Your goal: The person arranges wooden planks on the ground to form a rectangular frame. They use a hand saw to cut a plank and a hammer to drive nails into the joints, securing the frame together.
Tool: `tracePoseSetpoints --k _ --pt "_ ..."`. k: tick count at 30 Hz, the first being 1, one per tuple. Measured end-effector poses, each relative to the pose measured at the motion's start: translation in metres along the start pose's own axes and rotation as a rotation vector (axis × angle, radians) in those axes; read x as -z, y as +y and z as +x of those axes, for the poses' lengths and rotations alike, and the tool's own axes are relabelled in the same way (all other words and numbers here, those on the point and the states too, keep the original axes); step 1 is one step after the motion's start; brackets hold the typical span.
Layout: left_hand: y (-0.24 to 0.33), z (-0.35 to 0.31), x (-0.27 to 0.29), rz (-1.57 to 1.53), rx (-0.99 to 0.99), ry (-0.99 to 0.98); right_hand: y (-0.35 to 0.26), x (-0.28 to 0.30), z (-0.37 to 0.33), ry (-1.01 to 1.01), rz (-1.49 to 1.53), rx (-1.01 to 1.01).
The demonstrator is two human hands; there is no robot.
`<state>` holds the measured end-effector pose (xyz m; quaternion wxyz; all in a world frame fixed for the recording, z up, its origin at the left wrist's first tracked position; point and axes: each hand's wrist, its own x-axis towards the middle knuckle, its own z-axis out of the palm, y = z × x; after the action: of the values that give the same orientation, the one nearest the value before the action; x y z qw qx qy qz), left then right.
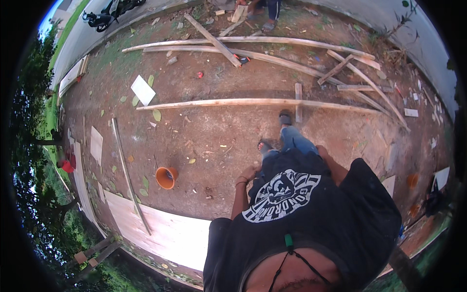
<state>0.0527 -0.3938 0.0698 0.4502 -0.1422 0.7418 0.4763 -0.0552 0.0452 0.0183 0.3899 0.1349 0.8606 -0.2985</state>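
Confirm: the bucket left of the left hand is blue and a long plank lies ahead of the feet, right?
No, the bucket left of the left hand is orange, as the head view shows; a long plank does lie ahead of the feet.

This is an outdoor yard serving as a rough carpentry site: sawn timber lengths [262, 102] and a large pale panel [160, 228] lie on bare reddish earth [219, 131] among fallen leaves [156, 115], with trees [34, 165] and a parked motorcycle [109, 15] at the edges.
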Motion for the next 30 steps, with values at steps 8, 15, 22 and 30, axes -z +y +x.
tracePoseSetpoints --k 8,15,22,30 --pt "0.03 -0.016 0.017 0.147 -0.153 -0.042 0.007 -0.005 -0.005 0.027 0.034 -0.036" --pt "-0.008 0.002 0.001 0.098 -0.052 0.11 -0.008 -0.005 -0.022 0.045 0.012 -0.024" --pt "-0.007 -0.007 -0.001 -0.025 -0.29 0.145 -0.003 -0.02 -0.022 0.041 0.024 -0.021" --pt "-0.06 0.011 -0.024 -0.01 -0.049 0.133 0.008 -0.028 -0.017 0.045 0.091 -0.1"
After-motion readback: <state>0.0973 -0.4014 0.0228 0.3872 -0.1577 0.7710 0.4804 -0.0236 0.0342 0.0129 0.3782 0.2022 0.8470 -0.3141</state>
